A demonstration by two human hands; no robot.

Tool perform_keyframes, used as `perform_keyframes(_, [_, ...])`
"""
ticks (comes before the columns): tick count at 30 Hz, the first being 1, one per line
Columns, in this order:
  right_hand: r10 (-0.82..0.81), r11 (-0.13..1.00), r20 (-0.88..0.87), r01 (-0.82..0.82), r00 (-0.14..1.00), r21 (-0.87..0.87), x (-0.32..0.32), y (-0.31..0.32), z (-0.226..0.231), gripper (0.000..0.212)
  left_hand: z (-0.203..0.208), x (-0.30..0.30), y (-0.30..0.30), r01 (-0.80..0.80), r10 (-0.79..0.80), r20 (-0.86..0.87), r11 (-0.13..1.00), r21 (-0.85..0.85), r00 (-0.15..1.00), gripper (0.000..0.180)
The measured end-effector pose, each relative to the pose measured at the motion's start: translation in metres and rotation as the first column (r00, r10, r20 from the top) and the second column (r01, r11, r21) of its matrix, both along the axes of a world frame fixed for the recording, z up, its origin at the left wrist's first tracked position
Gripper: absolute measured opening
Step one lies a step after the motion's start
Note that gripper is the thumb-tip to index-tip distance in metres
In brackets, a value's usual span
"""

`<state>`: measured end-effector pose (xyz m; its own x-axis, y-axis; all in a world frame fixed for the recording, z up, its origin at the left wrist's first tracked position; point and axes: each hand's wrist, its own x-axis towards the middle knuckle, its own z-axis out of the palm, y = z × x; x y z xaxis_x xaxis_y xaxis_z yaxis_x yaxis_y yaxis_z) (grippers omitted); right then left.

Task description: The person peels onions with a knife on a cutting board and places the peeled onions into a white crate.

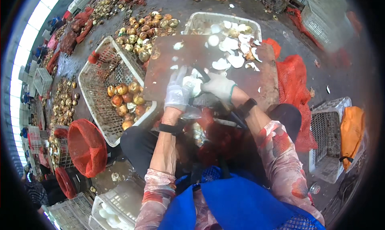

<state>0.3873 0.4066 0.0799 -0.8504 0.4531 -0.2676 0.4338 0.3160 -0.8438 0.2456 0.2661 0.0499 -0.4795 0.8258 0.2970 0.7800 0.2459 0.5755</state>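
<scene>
Gloved in white, my left hand is closed against a white peeled onion over the near part of a reddish-brown board. Close beside it on the right, my right hand, also gloved, grips a dark, narrow tool, which looks like a knife. Its tip lies near the onion, and the hand hides part of it. White onion pieces lie heaped on the far right part of the board. Below my hands, between my knees, are more white scraps, partly blurred.
A white crate on the left holds several brown onions. Behind the board stands another white crate, next to piled onions. Red netting hangs at the right, near an empty-looking crate with an orange cloth.
</scene>
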Motion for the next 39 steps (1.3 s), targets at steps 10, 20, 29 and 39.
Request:
perform_keyframes(10, [0.415,0.648,0.162,-0.415,0.895,0.639,-0.018,-0.002,-0.004,0.019,0.001,0.004,0.0,-0.018,-0.013,0.461,0.998,0.064,0.887,0.059])
perform_keyframes(20, [-0.048,0.998,-0.057,0.046,0.997,-0.033,-0.006,0.001,-0.029,0.058,-0.01,-0.015,-0.01,0.191,-0.193,0.061,0.981,0.04,0.979,0.053])
perform_keyframes(29, [0.01,0.996,-0.093,-0.018,0.996,-0.089,-0.007,-0.007,-0.024,0.045,0.01,0.009,0.012,-0.107,0.009,0.727,0.99,0.089,0.687,0.054])
perform_keyframes(39, [0.051,0.999,0.033,-0.052,0.998,0.014,-0.006,-0.007,0.003,0.04,-0.004,-0.016,0.018,-0.077,0.048,0.682,0.997,0.013,0.73,0.053])
